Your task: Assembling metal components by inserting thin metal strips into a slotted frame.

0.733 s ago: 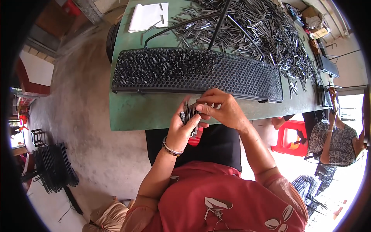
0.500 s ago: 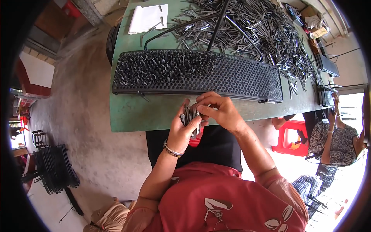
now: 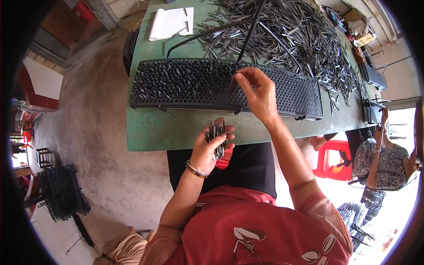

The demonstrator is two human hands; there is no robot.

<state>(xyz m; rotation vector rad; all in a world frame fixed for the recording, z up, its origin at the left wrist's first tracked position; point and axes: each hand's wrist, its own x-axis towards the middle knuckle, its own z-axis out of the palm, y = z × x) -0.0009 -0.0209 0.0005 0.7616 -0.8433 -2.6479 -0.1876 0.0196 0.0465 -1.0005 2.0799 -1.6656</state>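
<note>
My left hand (image 3: 207,145) is closed round a bundle of thin dark metal strips (image 3: 216,139), held upright in front of the table's near edge. Over the middle of a long black perforated rack (image 3: 282,95) is my right hand (image 3: 261,95), its thumb and fingers pinched together. A dark, blurred metal strip (image 3: 232,86) hangs from those fingertips, above the rack's holes. Upright strips (image 3: 172,79) crowd the holes in the left half of the rack. Toward the right end the holes show bare.
A large heap of loose metal strips (image 3: 304,33) covers the far part of the green table (image 3: 154,132). A white notepad (image 3: 170,24) lies at the far left. Bent black rods (image 3: 249,37) rise behind the rack. Another person (image 3: 384,159) sits at the right, near a red stool (image 3: 324,161).
My right hand has moved from the bundle up and forward to the rack, with a strip in its fingers. My left hand stays near the same place with the bundle.
</note>
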